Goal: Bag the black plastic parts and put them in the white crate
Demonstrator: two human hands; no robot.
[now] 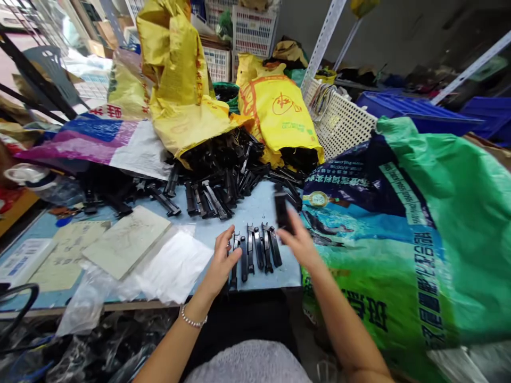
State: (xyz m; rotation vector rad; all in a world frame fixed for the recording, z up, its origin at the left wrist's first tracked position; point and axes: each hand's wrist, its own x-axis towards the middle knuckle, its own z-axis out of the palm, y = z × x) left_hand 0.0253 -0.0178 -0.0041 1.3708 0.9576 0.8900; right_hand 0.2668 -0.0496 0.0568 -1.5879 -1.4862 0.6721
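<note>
Several slim black plastic parts (259,250) stand side by side in a row near the table's front edge. My left hand (219,263) is at the left end of this row, thumb and fingers apart around the end part; whether it touches that part I cannot tell. My right hand (300,239), smeared by motion, is closed on a black plastic piece (281,210) held just above the right end of the row. Behind the row lies a loose heap of similar black parts (215,197), spilling from a yellow woven sack (187,114).
A second yellow sack (279,111) lies open at the back. To the right, a large green and blue sack (371,229) stands against the table. A flat grey-beige board (126,240) and white plastic sheeting (175,266) lie on the left. Behind are white crates (253,32).
</note>
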